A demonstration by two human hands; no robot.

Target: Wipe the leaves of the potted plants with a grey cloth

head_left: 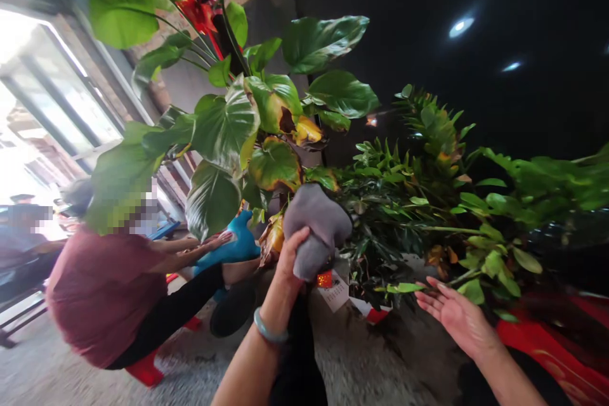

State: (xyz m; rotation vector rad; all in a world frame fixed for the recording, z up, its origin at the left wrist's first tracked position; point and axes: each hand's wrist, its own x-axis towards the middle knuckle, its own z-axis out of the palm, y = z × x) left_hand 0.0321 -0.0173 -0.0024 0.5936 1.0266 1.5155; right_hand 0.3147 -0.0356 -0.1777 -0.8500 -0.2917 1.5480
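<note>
My left hand (294, 260), with a pale bangle at the wrist, is closed around the lower left side of a grey soft plush piece (316, 222). The piece is rounded and lobed, held up in front of the plants. What kind of plush it is, I cannot tell. My right hand (451, 314) is empty, palm up with fingers apart, close to a bright green leaf (404, 288) of the low plant. Whether the fingertips touch that leaf is unclear.
A large-leaved potted plant (226, 127) rises ahead, some leaves yellowed. Bushy green plants (404, 184) spread along a dark glossy wall (476, 13). At left, a person in a dark red shirt (109, 292) sits on a red stool (145, 371) handling a blue plush-like thing (233, 244).
</note>
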